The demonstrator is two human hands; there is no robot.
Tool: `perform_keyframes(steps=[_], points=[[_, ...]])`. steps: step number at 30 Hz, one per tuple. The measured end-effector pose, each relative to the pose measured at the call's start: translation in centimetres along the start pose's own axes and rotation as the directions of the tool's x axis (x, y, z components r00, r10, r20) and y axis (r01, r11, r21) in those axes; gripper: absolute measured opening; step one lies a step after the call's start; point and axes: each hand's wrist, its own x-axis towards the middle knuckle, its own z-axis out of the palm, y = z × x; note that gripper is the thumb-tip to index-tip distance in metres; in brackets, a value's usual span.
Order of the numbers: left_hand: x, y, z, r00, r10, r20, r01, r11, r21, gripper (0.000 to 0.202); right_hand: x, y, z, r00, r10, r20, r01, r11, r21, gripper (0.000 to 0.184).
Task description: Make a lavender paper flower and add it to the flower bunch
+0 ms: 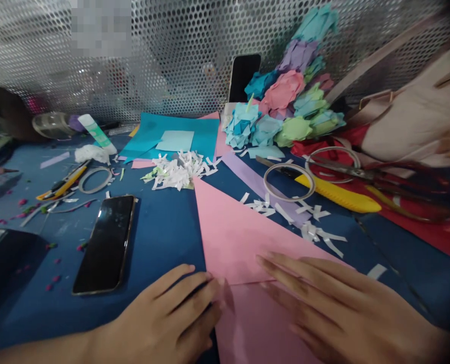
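A pink sheet of paper [236, 237] lies in front of me, its upper part folded over into a pointed flap, with the fold line between my hands. My left hand [175, 308] rests at the sheet's left edge, fingers apart and bent, the fingertips touching the paper at the fold's end. My right hand [331, 298] lies flat over the right side of the sheet, fingers stretched out and slightly spread. It covers part of the flap and the fold. Past the flap's tip sits a heap of white paper shreds [179, 172].
A phone [105, 242] lies left. Rolls of tape [289, 182], a yellow cutter [338, 194] and scissors [361, 172] lie right. Crumpled paper flowers [281, 96], blue sheets [145, 134] and another phone [244, 76] stand or lie by the perforated metal panel [171, 55]. A glue stick [96, 132] is back left.
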Motion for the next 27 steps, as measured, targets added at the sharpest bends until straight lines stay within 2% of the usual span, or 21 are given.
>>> perform_keyframes(steps=[6,13,17,24,27], points=[[0.2,0.0,-0.4,0.998,0.056,0.030,-0.057,0.998,0.034,0.022,0.3,0.6,-0.2,0.999,-0.029,0.018,0.030,0.999,-0.040,0.036],[-0.4,0.2,-0.3,0.996,0.089,0.030,-0.090,0.995,0.039,0.023,0.9,0.8,-0.4,0.990,-0.124,0.068,0.118,0.989,0.084,0.035],[-0.7,0.4,-0.2,0.996,0.078,0.044,-0.080,0.996,0.041,0.025,1.2,1.0,-0.6,0.982,-0.151,0.114,0.141,0.985,0.096,0.038],[-0.3,0.3,-0.4,0.997,0.082,-0.004,-0.082,0.996,0.032,0.023,0.9,1.2,-0.6,0.983,-0.145,0.115,0.134,0.986,0.097,0.040],[-0.3,0.3,-0.3,0.998,0.043,-0.036,-0.042,0.998,0.041,0.021,0.9,1.2,-0.6,0.978,-0.172,0.115,0.164,0.983,0.082,0.042]])
